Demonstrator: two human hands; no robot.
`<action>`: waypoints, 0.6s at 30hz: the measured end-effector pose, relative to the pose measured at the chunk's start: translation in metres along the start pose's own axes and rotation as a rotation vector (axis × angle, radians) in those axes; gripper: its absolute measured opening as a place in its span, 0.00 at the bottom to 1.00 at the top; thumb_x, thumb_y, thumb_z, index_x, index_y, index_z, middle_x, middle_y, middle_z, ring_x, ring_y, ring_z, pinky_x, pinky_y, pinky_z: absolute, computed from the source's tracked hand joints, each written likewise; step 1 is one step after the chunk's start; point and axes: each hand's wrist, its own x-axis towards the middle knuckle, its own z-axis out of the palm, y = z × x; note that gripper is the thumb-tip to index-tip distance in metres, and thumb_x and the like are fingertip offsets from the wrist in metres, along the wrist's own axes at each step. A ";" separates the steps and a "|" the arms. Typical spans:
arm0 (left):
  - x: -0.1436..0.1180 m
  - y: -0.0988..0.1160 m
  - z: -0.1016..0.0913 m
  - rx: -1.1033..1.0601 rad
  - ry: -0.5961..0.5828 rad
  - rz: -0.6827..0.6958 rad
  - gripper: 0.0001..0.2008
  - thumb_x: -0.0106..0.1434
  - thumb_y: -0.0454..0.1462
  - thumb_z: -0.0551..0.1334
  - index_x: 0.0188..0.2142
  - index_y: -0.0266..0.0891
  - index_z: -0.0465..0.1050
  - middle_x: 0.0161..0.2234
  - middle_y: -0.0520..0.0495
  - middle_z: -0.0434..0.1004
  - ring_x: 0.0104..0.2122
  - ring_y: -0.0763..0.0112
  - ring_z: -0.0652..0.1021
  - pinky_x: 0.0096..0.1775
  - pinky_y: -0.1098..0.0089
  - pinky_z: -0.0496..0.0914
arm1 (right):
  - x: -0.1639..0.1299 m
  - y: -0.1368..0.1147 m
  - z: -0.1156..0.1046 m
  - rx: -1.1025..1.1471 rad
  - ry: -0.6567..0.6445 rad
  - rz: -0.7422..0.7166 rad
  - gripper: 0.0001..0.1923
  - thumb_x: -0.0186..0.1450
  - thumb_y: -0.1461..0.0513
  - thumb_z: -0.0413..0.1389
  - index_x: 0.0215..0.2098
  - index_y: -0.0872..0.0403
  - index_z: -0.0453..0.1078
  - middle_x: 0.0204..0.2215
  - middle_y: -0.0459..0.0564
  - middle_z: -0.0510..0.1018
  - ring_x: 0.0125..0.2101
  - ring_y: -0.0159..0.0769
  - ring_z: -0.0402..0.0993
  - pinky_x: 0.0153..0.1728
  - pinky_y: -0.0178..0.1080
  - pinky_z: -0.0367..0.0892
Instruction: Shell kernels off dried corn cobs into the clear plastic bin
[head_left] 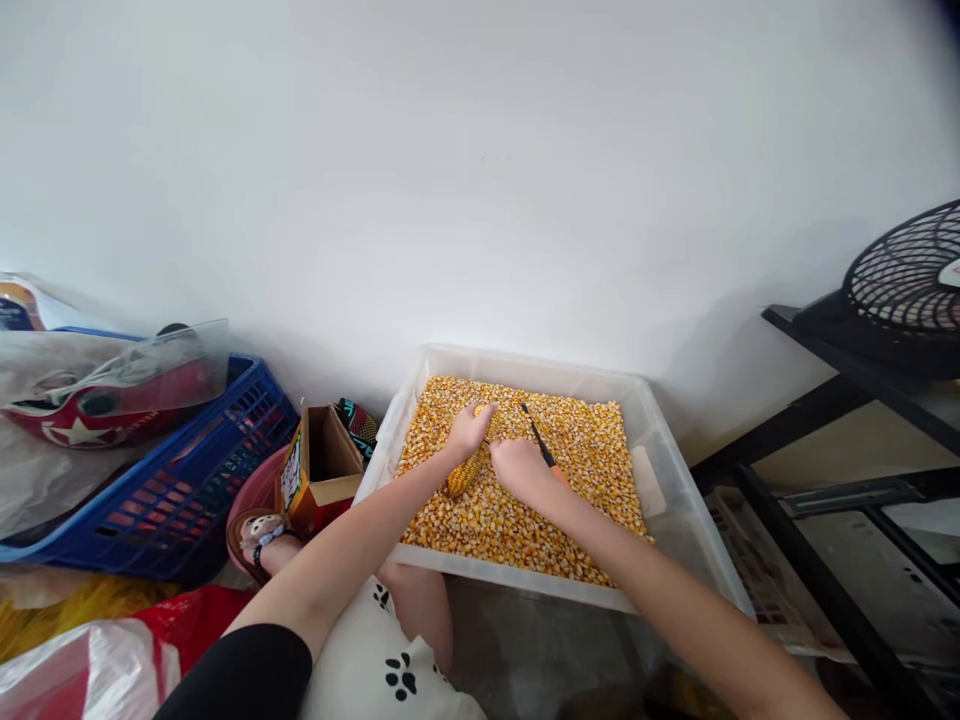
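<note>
No lettering reads clearly on the small cardboard box (324, 462) left of the kernel-filled clear tub (679, 470). Left hand (469, 430), fingers clamped on a corn cob (465, 472); right hand (519, 470), fingers wrapped around a thin black tool (537, 434). Blue crate (187, 480) far left, black fan (907, 275) far right.

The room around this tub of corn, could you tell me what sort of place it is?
Probably a home storage corner, worked at floor level: a plain white wall, a blue crate of bagged odds and ends, and a fan on a black rack.
</note>
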 end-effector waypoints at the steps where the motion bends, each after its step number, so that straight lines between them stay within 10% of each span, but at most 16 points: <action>1: 0.000 0.001 0.000 0.016 -0.002 -0.002 0.17 0.56 0.47 0.54 0.27 0.35 0.72 0.27 0.47 0.74 0.33 0.64 0.72 0.37 0.70 0.63 | 0.001 0.001 0.000 -0.002 0.000 0.003 0.15 0.65 0.65 0.45 0.44 0.63 0.69 0.38 0.64 0.77 0.40 0.43 0.74 0.41 0.39 0.64; 18: -0.002 0.002 0.002 0.077 -0.109 0.151 0.18 0.59 0.49 0.51 0.22 0.37 0.63 0.21 0.54 0.62 0.26 0.73 0.65 0.31 0.72 0.60 | -0.002 0.032 -0.006 -0.029 0.102 -0.194 0.20 0.68 0.61 0.41 0.34 0.57 0.74 0.32 0.57 0.79 0.33 0.39 0.76 0.33 0.35 0.61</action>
